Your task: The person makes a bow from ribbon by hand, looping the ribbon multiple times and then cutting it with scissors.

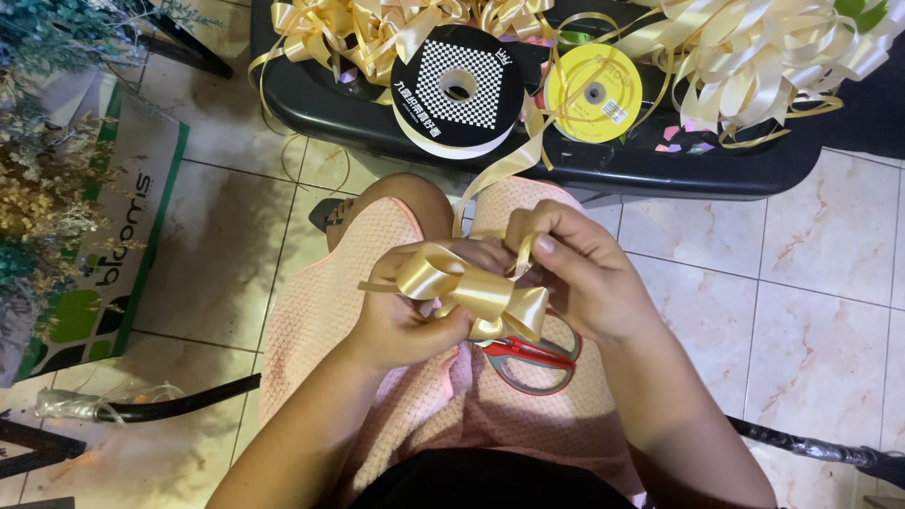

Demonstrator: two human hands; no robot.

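Gold ribbon bow (pixel 471 292), light, soft, slippery satin, judged crush-prone: above the red-handled scissors (pixel 528 356) we pinched its centre with our left hand (pixel 401 325) and right hand (pixel 580 273) close together.

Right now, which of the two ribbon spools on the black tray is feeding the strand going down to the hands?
The yellow ribbon spool seems to: the gold strand rises toward its lower left edge. The larger checkered-face spool, left of it, is wound with white ribbon.

White-and-green printed bag (pixel 113 254) at left; labelled ribbon spools (pixel 459 90).
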